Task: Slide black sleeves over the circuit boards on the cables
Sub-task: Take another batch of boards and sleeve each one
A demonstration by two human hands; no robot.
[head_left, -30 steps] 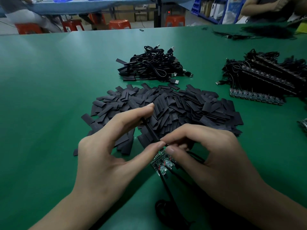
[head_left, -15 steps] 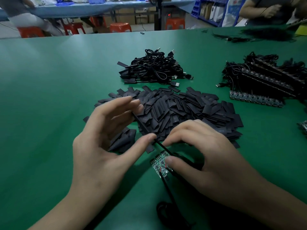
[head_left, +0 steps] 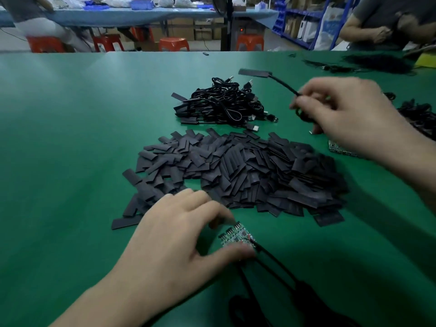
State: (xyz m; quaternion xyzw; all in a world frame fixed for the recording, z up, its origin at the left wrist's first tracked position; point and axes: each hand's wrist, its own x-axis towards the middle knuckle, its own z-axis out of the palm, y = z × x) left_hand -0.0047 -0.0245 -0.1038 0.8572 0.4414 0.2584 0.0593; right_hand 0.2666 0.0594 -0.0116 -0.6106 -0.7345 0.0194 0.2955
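Note:
My right hand grips a black cable whose end wears a black sleeve, held in the air over the far pile of sleeved cables. My left hand lies near the table's front, thumb and fingers pinching bare circuit boards with black cables trailing toward me. A big heap of loose black sleeves covers the green table between my hands.
More bare boards and cable bundles lie at the right, partly behind my right arm. Another person's hands work at the far right corner. Red stools stand beyond the table's far edge.
My right hand has lifted the sleeved cable away from the near work spot toward the far pile. My left hand has dropped onto the bare boards near the front.

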